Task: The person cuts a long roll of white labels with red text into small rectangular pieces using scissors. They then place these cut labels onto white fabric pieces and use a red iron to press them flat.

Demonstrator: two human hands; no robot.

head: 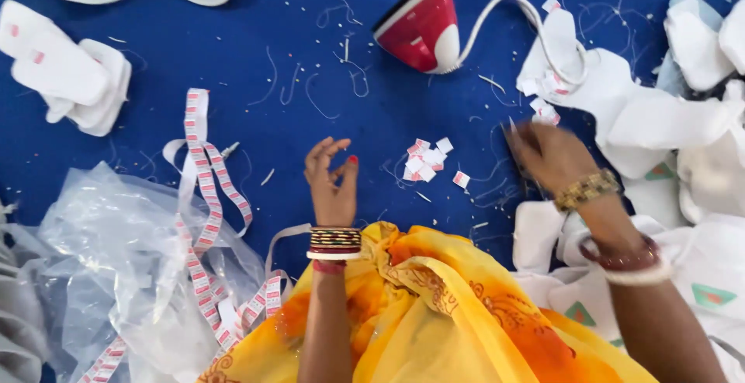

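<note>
Cut labels (425,159), small white squares with red print, lie in a loose heap on the blue cloth surface (256,34), near the middle of the view and between the two hands. At their nine o'clock the left hand (332,181) hovers just beside them, fingers loosely curled and parted, holding nothing. At their three o'clock the right hand (548,155) is blurred at the edge of the white fabric pieces (660,119); whether its fingers pinch anything I cannot tell. At twelve o'clock stands a red and white iron (419,26), tilted. A long label ribbon (203,189) trails at nine o'clock over clear plastic sheeting (101,259). White slippers (66,72) lie at ten o'clock.
</note>
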